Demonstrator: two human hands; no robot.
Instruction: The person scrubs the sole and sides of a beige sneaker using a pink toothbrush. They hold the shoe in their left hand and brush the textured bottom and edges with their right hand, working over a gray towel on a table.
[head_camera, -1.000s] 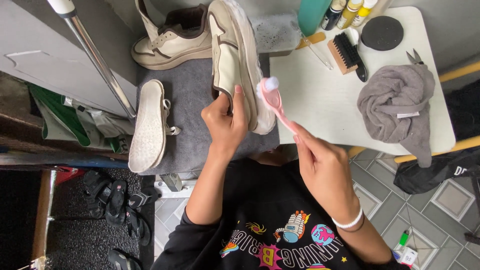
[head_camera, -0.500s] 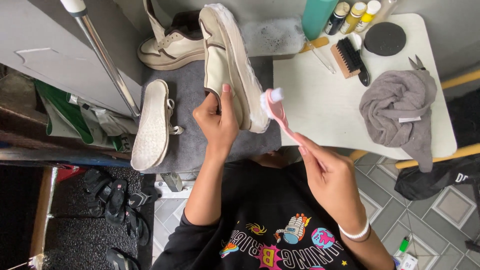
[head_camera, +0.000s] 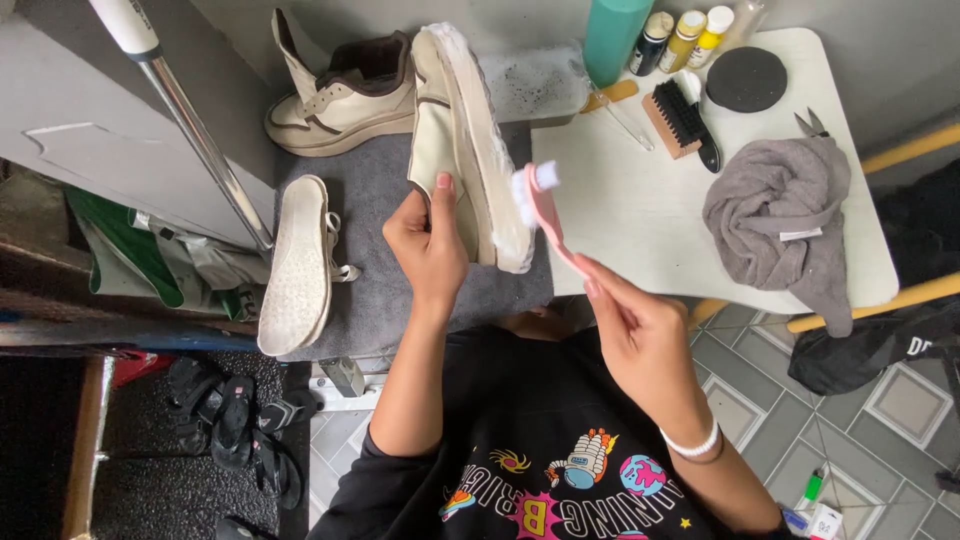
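Nearest, the right hand (head_camera: 640, 330) pinches the handle of a slim pink toothbrush with white bristles (head_camera: 543, 205), fingers closed around its lower end; the brush slants up and left, its bristled head touching the foamy sole edge of the cream leather sneaker (head_camera: 465, 140). The left hand (head_camera: 428, 245) grips that sneaker from its near end, thumb pressed on the upper, holding it on its side above the grey mat (head_camera: 385, 260). Left on the mat lies a second cream shoe, sole up (head_camera: 295, 265). To the right stands a white table (head_camera: 640, 220) with a crumpled grey cloth (head_camera: 780, 215). Farther back sit a black-bristled wooden brush (head_camera: 683, 122), a round black sponge (head_camera: 746, 78), a teal bottle (head_camera: 612, 35) and a third cream high-top sneaker (head_camera: 345, 95).
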